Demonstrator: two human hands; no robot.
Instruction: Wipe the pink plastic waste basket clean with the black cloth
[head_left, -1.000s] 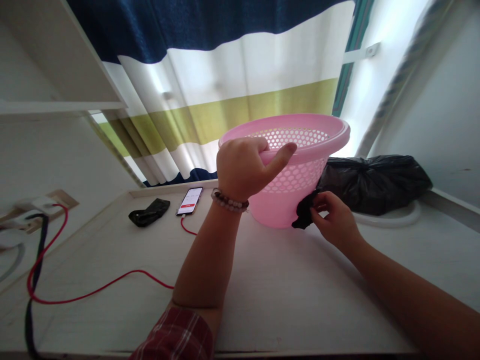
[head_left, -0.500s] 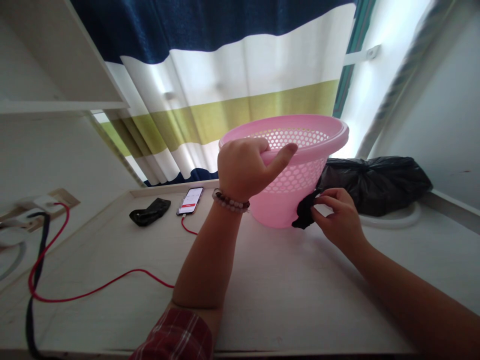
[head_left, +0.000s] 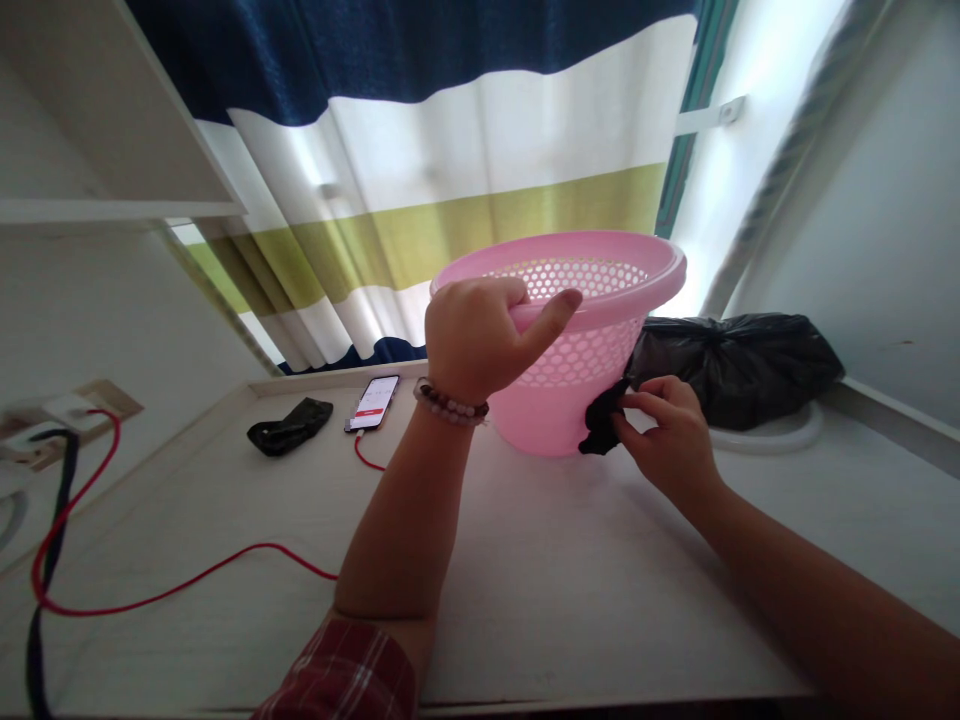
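A pink plastic wastebasket (head_left: 540, 425) with a perforated upper wall stands upright on the white desk. My left hand (head_left: 480, 335) grips its near rim, with the thumb lying along the outside and a beaded bracelet on the wrist. Lower down, on the basket's right side, my right hand (head_left: 667, 430) pinches a crumpled black cloth (head_left: 600, 420) between thumb and fingers. The cloth lies against the basket's outer wall near the base. What is inside the basket is hidden from me.
Behind my right hand, a full black plastic bag (head_left: 742, 370) rests on a white ring-shaped rim (head_left: 780, 435). To the left lie a phone (head_left: 373, 404) on a red cable (head_left: 187, 590) and a folded black plastic bag (head_left: 291, 427). A striped curtain (head_left: 450, 140) hangs behind.
The whole view has shifted slightly, so everything sits a little further left. Both hands keep their holds, and the cloth stays at about the same spot on the basket.
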